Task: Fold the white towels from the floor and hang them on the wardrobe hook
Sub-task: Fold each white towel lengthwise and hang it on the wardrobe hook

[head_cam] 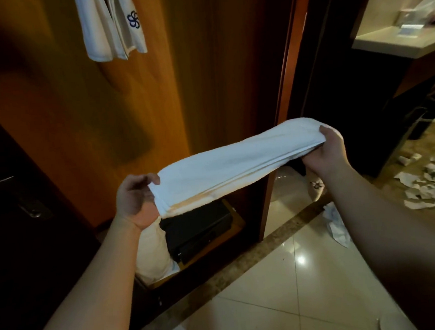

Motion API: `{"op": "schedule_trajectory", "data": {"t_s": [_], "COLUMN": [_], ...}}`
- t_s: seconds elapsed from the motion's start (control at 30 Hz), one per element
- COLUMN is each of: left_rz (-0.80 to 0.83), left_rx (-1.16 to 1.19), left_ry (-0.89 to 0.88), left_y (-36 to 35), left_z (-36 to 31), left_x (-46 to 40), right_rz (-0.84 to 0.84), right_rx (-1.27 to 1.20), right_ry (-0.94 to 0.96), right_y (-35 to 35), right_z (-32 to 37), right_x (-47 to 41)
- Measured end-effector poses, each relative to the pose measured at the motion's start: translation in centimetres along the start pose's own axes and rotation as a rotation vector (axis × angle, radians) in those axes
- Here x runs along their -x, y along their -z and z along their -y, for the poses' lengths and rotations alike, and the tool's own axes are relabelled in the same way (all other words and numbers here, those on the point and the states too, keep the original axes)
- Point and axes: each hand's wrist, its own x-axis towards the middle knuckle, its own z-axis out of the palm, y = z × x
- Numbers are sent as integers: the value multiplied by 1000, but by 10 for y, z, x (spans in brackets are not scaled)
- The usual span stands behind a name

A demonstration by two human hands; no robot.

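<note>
Left hand pinching 1 end of a folded white towel, thumb over the top edge and fingers curled beneath. Right hand clamped on the other end, thumb pressed on top, fingers wrapped under the bunched cloth. Towel stretched taut between the 2 hands as a long narrow band, doubled lengthwise, right end higher than the left, held in the air in front of the open wardrobe and clear of the floor. A faint yellowish streak along the lower fold near the left hand.

Directly below the towel, on the wardrobe's bottom shelf, a black box with a white bundle just beside it at the shelf's left edge. High on the wardrobe's wooden panel, at the frame's top edge, another white towel hanging down, a blue emblem on its right part; the hook itself not visible. To the left, a dark door with a metal handle.

On the glossy floor tiles to the right, scattered scraps of white paper and a crumpled white piece near the marble border strip. In the upper right corner, a pale counter.
</note>
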Motion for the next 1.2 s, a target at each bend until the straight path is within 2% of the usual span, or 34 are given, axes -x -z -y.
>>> {"op": "schedule_trajectory", "data": {"t_s": [0.1,0.17,0.3,0.5,0.57,0.7,0.83,0.97,1.2], "left_rz": [-278,-399,-435,-429,-403,-297,-281,-414,-505], "left_rx": [-119,-178,-76,-18,65,295,190,72,130], "left_ry": [93,110,142,459,431,210,261,287,194], "left_y": [4,7,16,24,24,27,17,14,35], "left_z": [16,29,51,96,112,136,143,144,141], "left_x": [-6,-12,-15,3,7,13,11,-7,-10], "right_rz": [73,120,212,234,222,139,126,152,61], "right_rx": [9,-17,-145,-106,-90,-115,-111,-85,-1], "right_ry": [5,-4,-18,5,-6,1,11,20,63], "right_y": [-2,-2,-1,-1,-3,-4,-7,-6,6], "right_z": [-2,-5,-7,-4,-3,-2,2,6,13], "right_x": [7,11,18,24,27,30,31,33,35]}}
